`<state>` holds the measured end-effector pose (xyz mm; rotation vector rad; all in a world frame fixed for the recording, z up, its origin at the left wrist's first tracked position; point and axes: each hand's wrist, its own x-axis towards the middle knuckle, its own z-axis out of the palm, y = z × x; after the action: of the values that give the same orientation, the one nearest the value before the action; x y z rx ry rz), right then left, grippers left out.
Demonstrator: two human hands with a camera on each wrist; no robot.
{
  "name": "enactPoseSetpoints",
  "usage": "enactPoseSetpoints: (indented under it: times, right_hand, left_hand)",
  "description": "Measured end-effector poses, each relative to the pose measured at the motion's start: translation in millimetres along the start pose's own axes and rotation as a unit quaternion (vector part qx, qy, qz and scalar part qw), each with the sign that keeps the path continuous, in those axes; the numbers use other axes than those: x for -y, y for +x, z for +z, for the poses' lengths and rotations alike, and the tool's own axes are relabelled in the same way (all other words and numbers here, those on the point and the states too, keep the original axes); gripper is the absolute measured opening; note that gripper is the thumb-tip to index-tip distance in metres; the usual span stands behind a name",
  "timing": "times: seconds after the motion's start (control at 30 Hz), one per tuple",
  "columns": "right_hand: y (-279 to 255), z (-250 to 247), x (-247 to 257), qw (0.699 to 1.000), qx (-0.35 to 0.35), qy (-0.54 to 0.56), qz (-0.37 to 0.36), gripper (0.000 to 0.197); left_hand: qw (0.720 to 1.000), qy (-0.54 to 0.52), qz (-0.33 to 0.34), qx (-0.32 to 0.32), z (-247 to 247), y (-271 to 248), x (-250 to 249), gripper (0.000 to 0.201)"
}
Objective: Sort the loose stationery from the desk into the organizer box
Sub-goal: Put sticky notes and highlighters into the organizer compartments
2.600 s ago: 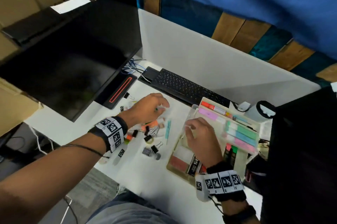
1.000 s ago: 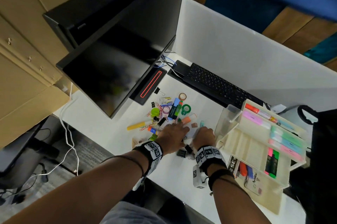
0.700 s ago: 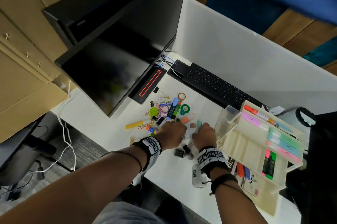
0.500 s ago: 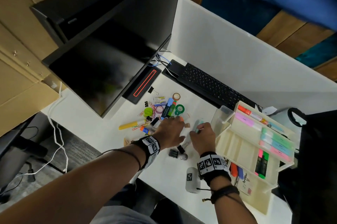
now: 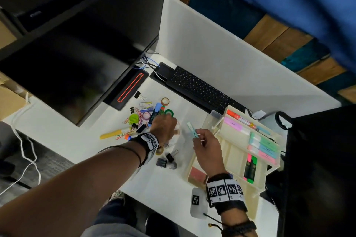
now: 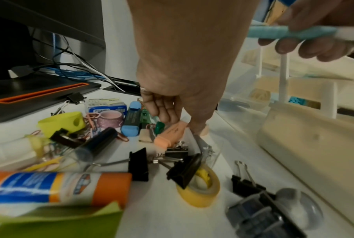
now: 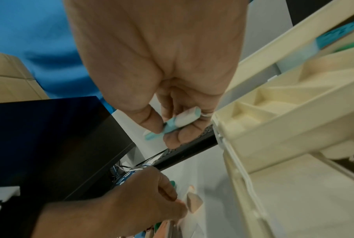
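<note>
My right hand (image 5: 200, 137) pinches a pale teal highlighter (image 5: 192, 130) between thumb and fingers, raised off the desk just left of the cream organizer box (image 5: 230, 152). The same highlighter (image 7: 172, 124) shows in the right wrist view beside the box's open tiered trays (image 7: 284, 116). My left hand (image 5: 163, 126) is down in the stationery pile. Its curled fingers (image 6: 164, 111) and thumb close over the far end of a peach highlighter (image 6: 170, 133) lying on the desk. Pastel highlighters (image 5: 264, 144) fill the box's upper tray.
A glue stick (image 6: 56, 188), black binder clips (image 6: 138, 164), a yellow tape roll (image 6: 200, 191), a blue highlighter (image 6: 131, 122) and paper clips litter the desk. The monitor (image 5: 77, 59) stands at the left, a keyboard (image 5: 200, 90) behind, a black bag (image 5: 323, 159) at the right.
My right hand has lifted the teal highlighter off the desk and moved toward the box. My left hand has reached further into the pile.
</note>
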<state>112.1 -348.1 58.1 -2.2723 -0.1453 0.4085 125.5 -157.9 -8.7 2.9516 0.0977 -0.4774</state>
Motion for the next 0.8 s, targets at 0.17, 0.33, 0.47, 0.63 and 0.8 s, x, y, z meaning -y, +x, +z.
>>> enactPoseSetpoints:
  times: [0.17, 0.33, 0.47, 0.63, 0.8]
  right_hand:
    - [-7.4, -22.5, -3.2, 0.999, -0.006, -0.007, -0.033, 0.018]
    - [-7.0, -44.6, -7.5, 0.999, -0.015, -0.001, -0.049, 0.015]
    - [-8.0, -72.1, -15.5, 0.998, -0.019, -0.016, -0.065, 0.021]
    - [12.2, -133.6, -44.2, 0.985, -0.124, -0.063, -0.100, 0.023]
    - [56.1, -208.8, -89.0, 0.967, -0.176, -0.174, -0.060, 0.023]
  left_hand:
    - [0.999, -0.029, -0.010, -0.038, 1.7, 1.0, -4.1, 0.049]
    - [0.991, -0.098, -0.012, -0.089, -13.6, -5.1, -3.6, 0.037]
    - [0.968, -0.201, 0.000, -0.150, -38.3, -10.3, -13.5, 0.025]
    - [0.937, -0.286, 0.042, -0.198, -84.0, -15.2, -48.8, 0.014]
    - [0.934, -0.241, 0.160, -0.210, -106.6, -3.6, -98.3, 0.017]
